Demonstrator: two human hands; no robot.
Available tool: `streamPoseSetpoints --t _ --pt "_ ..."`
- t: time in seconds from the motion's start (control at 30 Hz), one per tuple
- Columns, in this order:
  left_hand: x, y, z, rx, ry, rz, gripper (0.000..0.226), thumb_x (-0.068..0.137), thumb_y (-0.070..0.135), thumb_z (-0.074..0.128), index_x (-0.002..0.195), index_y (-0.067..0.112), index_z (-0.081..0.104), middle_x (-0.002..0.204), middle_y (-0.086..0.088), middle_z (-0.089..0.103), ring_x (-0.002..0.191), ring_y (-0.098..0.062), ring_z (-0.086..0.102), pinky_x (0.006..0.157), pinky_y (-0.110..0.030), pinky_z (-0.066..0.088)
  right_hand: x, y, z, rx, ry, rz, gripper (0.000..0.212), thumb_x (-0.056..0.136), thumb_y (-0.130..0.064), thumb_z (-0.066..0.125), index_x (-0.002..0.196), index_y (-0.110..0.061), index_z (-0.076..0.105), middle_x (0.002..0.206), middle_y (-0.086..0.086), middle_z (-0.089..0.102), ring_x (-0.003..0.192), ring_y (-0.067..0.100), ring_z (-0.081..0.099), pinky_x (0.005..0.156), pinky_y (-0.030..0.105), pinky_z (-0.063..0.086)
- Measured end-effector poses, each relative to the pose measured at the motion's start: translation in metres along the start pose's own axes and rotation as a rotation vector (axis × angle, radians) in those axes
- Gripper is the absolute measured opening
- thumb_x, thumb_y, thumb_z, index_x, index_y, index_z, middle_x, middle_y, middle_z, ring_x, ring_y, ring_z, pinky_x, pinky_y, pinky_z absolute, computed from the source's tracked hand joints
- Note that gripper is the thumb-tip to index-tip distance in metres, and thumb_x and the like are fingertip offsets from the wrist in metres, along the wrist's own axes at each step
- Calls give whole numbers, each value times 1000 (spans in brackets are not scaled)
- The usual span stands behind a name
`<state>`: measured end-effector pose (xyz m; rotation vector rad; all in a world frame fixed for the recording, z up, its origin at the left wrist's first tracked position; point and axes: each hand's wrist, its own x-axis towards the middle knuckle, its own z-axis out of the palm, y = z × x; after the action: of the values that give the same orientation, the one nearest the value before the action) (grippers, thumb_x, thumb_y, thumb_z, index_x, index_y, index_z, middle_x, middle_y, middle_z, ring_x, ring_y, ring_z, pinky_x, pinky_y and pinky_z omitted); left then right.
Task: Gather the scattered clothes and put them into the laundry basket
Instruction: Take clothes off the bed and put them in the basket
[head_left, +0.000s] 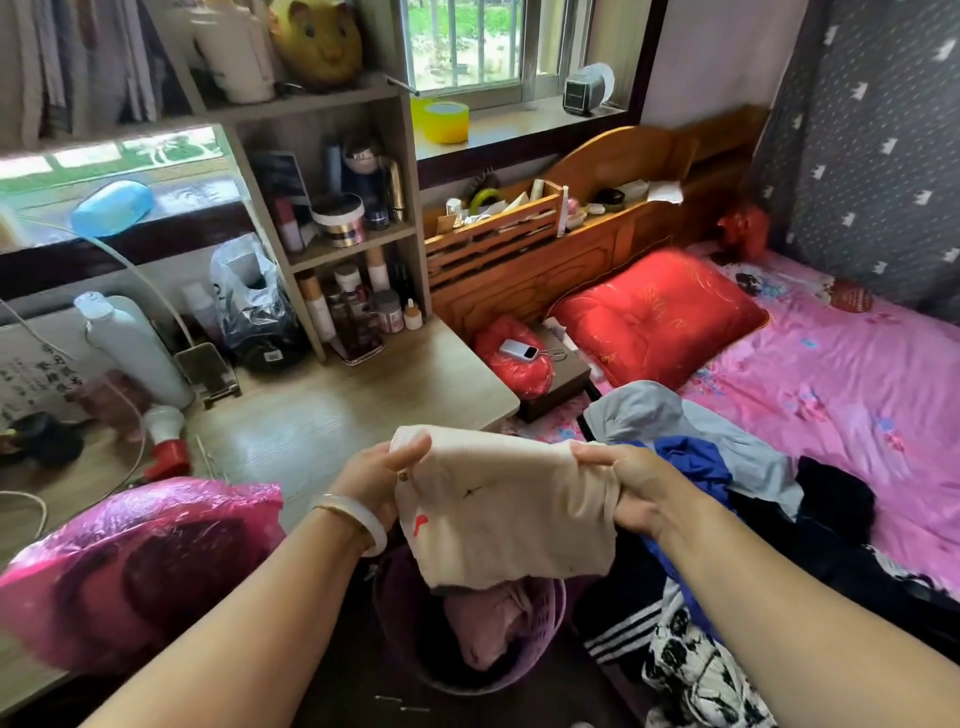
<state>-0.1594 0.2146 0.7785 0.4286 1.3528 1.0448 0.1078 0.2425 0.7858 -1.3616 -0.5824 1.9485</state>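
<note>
Two hands hold one cream garment (498, 514) stretched between them, directly above the purple laundry basket (550, 618) at 6 o'clock in the view. The left hand (376, 480) pinches the cloth's upper left corner between thumb and curled fingers, and the right hand (631, 491) bunches the opposite edge in a closed grasp. The garment's lower hem hangs just over the basket's mouth, where a pink piece of clothing (488, 618) already lies. To do this step well, the person would probably bring both hands together and lower them before letting go, so the cloth drops inside the rim rather than draping over its edge; releasing both sides at once should keep it from sliding off toward the floor. More clothes wait at 3 to 4 o'clock: a grey piece (670, 415), a blue one (693, 462), dark items (836, 499), a striped piece (631, 631) and a black-and-white patterned one (691, 670), heaped on the near edge of the bed. The bed carries a pink flowered sheet (841, 395) and a red pillow (657, 314) at 1 o'clock, against a wooden headboard (613, 161). A wooden desk (343, 410) fills 10 to 11 o'clock, with a shelf of bottles and jars (353, 234), a white bottle (130, 343) and a blue lamp (111, 208). A pink plastic bag (130, 566) sits at 8 o'clock, and a window (462, 41) is at 12 o'clock.
</note>
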Motion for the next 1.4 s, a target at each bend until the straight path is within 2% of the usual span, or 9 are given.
streamPoseSetpoints --t 0.2,0.3,0.43,0.63,0.83,0.97,1.07,1.13,1.4 --pt "5 0 -1 52 -32 128 112 60 -15 78 148 30 25 135 -11 35 123 -38 49 99 -52 46 4 -6 5 -306 204 -26 33 70 12 69 102 10 66 90 22 68 75 33 66 55 34 56" --pt "2 -2 1 408 -111 277 99 62 -17 76 142 29 39 134 -14 40 119 -33 51 99 -43 49 2 -7 7 -558 188 -170 68 50 6 76 116 3 61 109 19 66 101 35 63 82 41 57" --pt "-5 -6 12 1032 27 509 51 71 -7 71 112 23 65 112 -4 56 98 -23 57 73 -30 54 -7 -10 8 -1004 192 -235 111 68 6 67 155 -18 1 149 12 31 134 31 35 99 29 38" --pt "-8 -5 9 1223 353 781 14 73 32 76 82 21 73 97 3 50 100 -22 52 84 -32 47 -11 -15 4 -1458 419 -622 10 78 -9 54 82 -17 55 81 5 57 90 32 60 62 28 35" --pt "-19 10 29 999 125 862 17 76 21 72 72 23 56 67 6 61 64 -15 54 59 -29 44 -17 -16 10 -1926 585 -509 35 80 -23 57 113 -11 58 120 11 48 116 32 47 94 40 40" --pt "-26 21 47 1047 -74 947 31 74 11 75 72 30 50 61 16 51 56 0 45 56 -21 36 -17 -10 30 -1688 101 -618 89 65 -48 75 142 -32 36 138 -5 44 125 14 39 112 39 27" --pt "-23 28 55 1046 -137 952 35 72 7 74 72 33 51 63 16 53 59 0 47 59 -24 39 -8 7 42 -1436 -14 -529 15 73 -32 73 83 -36 62 84 -11 63 87 14 59 79 32 47" --pt "-16 31 54 1068 -50 957 30 72 12 74 72 34 54 70 13 59 65 -9 55 62 -28 45 -3 12 43 -1328 -8 -493 32 83 -20 67 57 -23 48 61 -10 50 63 11 52 61 30 40" --pt "16 -1 18 953 276 433 34 87 16 63 119 20 54 111 -1 59 103 -18 57 86 -28 46 2 -2 61 -707 48 -160 8 92 -11 62 85 -7 62 70 5 60 59 13 57 52 24 47"
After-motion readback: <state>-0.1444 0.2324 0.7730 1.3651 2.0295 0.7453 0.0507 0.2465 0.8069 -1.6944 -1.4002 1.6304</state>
